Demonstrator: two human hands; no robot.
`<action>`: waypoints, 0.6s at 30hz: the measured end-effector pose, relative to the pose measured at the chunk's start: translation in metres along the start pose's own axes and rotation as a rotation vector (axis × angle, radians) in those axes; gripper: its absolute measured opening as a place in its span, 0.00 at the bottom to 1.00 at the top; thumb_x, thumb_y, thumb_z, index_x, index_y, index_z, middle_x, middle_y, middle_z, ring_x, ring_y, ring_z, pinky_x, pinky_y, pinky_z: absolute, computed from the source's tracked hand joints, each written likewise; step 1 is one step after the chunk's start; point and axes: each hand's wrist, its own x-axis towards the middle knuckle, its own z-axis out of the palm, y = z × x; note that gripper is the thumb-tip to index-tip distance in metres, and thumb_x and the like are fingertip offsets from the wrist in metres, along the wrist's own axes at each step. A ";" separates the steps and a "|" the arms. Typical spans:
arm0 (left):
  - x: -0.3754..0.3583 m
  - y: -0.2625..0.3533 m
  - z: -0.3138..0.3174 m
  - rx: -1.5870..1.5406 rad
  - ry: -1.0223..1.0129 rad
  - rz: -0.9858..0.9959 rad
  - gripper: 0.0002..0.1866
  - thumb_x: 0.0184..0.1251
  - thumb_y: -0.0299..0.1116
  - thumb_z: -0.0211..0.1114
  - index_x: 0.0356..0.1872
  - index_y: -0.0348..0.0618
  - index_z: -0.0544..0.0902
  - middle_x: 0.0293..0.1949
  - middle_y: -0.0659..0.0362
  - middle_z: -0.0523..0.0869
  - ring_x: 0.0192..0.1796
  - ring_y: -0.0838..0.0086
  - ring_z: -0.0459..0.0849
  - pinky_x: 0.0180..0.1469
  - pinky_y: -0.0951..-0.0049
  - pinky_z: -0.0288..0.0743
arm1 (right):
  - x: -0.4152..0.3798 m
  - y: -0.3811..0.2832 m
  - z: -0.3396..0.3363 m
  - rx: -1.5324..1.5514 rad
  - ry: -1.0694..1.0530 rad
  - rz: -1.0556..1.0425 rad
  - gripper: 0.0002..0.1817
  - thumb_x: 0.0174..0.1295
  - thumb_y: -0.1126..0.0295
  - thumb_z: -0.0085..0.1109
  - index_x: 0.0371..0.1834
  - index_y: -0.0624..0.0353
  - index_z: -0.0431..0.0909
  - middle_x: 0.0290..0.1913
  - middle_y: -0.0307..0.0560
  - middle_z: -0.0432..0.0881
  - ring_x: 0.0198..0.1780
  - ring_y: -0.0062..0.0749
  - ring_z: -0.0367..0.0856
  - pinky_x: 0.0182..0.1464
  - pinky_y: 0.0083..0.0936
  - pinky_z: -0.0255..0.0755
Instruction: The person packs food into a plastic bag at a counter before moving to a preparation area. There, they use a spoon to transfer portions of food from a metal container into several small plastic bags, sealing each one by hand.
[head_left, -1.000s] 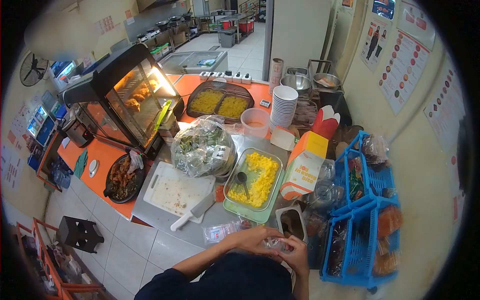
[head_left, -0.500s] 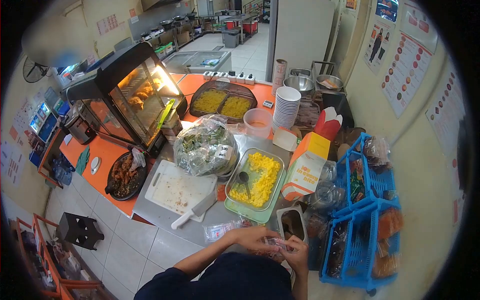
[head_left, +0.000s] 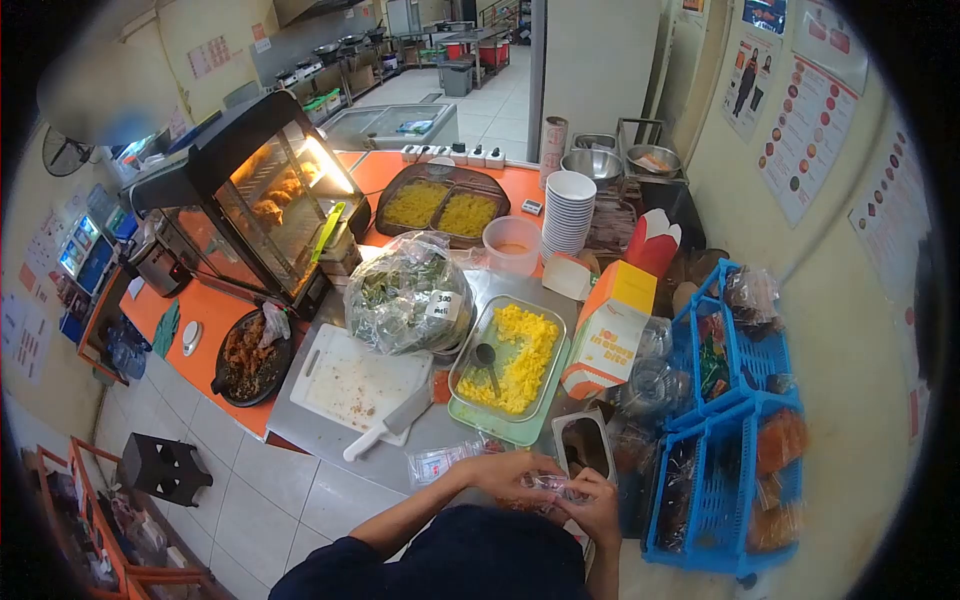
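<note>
My left hand (head_left: 512,474) and my right hand (head_left: 594,504) meet at the counter's front edge, close to my body. Both have their fingers pinched on a small clear plastic packet (head_left: 548,484); its contents are hard to make out. Just beyond my right hand stands a rectangular metal container (head_left: 583,446) with something dark inside. Left of my left hand lies another clear packet (head_left: 438,464) with a printed label. Farther up, a glass tray (head_left: 461,388) holds yellow scrambled-egg-like food and a black scoop (head_left: 488,362).
A knife (head_left: 385,428) rests across the corner of a white cutting board (head_left: 335,372). Behind are a bag of greens (head_left: 400,300), stacked paper bowls (head_left: 568,215) and a yellow-and-white box (head_left: 608,335). Blue baskets (head_left: 690,500) stand at right, a heated display case (head_left: 250,200) at left.
The fingers have shifted slightly around the packet, and more of the clear plastic shows between my hands. The camera view has moved a little; the things on the counter stay put.
</note>
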 end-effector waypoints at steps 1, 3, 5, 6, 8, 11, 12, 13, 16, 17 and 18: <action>0.000 -0.002 0.002 0.012 0.027 0.034 0.31 0.74 0.48 0.67 0.67 0.35 0.76 0.56 0.45 0.85 0.60 0.55 0.84 0.63 0.61 0.75 | 0.000 -0.002 -0.002 -0.036 -0.030 0.040 0.21 0.45 0.69 0.84 0.45 0.60 0.91 0.30 0.44 0.81 0.31 0.28 0.80 0.35 0.25 0.74; 0.001 0.000 0.004 0.021 0.051 0.068 0.31 0.74 0.48 0.68 0.68 0.35 0.76 0.56 0.45 0.85 0.60 0.55 0.84 0.64 0.60 0.75 | 0.000 -0.003 -0.001 -0.048 -0.015 0.038 0.21 0.45 0.69 0.83 0.45 0.60 0.91 0.30 0.44 0.82 0.31 0.28 0.80 0.35 0.25 0.74; 0.001 0.008 0.003 0.092 0.144 0.119 0.31 0.73 0.47 0.68 0.68 0.35 0.76 0.57 0.45 0.84 0.61 0.56 0.84 0.64 0.60 0.76 | 0.000 -0.002 0.000 -0.060 0.000 0.036 0.21 0.45 0.69 0.83 0.45 0.61 0.91 0.30 0.44 0.82 0.31 0.29 0.80 0.36 0.26 0.75; 0.002 0.010 0.001 0.089 0.142 0.118 0.31 0.73 0.47 0.68 0.68 0.35 0.76 0.57 0.45 0.84 0.61 0.56 0.84 0.64 0.60 0.76 | 0.001 0.000 0.001 -0.055 0.014 0.030 0.21 0.45 0.69 0.83 0.45 0.60 0.91 0.30 0.44 0.82 0.31 0.29 0.80 0.35 0.26 0.74; 0.003 0.014 -0.003 0.068 0.105 0.123 0.31 0.72 0.46 0.70 0.69 0.36 0.76 0.57 0.46 0.85 0.61 0.56 0.84 0.64 0.59 0.76 | 0.000 -0.001 0.002 -0.047 0.029 0.030 0.21 0.45 0.69 0.83 0.45 0.60 0.91 0.30 0.44 0.82 0.31 0.29 0.80 0.35 0.27 0.74; 0.004 0.016 -0.005 0.018 0.057 0.057 0.31 0.71 0.45 0.71 0.69 0.37 0.76 0.57 0.46 0.86 0.60 0.56 0.84 0.63 0.60 0.76 | 0.001 -0.001 0.001 -0.046 0.008 0.055 0.21 0.45 0.71 0.82 0.45 0.60 0.91 0.30 0.44 0.81 0.30 0.29 0.79 0.35 0.28 0.74; 0.004 0.015 -0.005 0.010 0.055 0.052 0.31 0.71 0.45 0.71 0.69 0.37 0.76 0.57 0.46 0.86 0.60 0.56 0.84 0.63 0.60 0.76 | 0.001 0.000 0.001 -0.041 -0.006 0.015 0.21 0.44 0.72 0.82 0.45 0.60 0.91 0.29 0.44 0.79 0.30 0.29 0.78 0.35 0.27 0.74; 0.004 0.014 -0.005 0.023 0.039 0.045 0.31 0.70 0.45 0.71 0.68 0.37 0.77 0.56 0.46 0.86 0.59 0.56 0.85 0.63 0.60 0.76 | 0.001 0.000 0.000 -0.035 -0.020 -0.024 0.21 0.44 0.73 0.81 0.45 0.61 0.91 0.28 0.44 0.78 0.30 0.29 0.77 0.35 0.27 0.73; 0.005 0.019 -0.004 0.051 0.050 0.050 0.30 0.69 0.45 0.72 0.66 0.37 0.79 0.56 0.46 0.87 0.58 0.57 0.85 0.62 0.60 0.76 | 0.003 -0.009 -0.001 -0.033 -0.028 0.078 0.21 0.44 0.74 0.80 0.45 0.61 0.90 0.26 0.43 0.75 0.29 0.30 0.75 0.34 0.27 0.71; 0.005 0.021 -0.003 0.078 0.085 0.066 0.30 0.69 0.45 0.73 0.65 0.37 0.79 0.56 0.46 0.86 0.58 0.57 0.85 0.62 0.61 0.77 | 0.002 -0.008 -0.001 -0.030 -0.038 0.085 0.21 0.44 0.74 0.80 0.45 0.61 0.90 0.26 0.43 0.75 0.29 0.30 0.75 0.34 0.27 0.71; 0.006 0.019 -0.002 0.087 0.109 0.096 0.29 0.68 0.45 0.73 0.63 0.36 0.80 0.55 0.44 0.87 0.58 0.57 0.86 0.61 0.61 0.77 | 0.002 -0.007 -0.001 -0.044 -0.022 0.065 0.21 0.44 0.75 0.80 0.45 0.61 0.90 0.26 0.43 0.74 0.28 0.29 0.74 0.33 0.27 0.70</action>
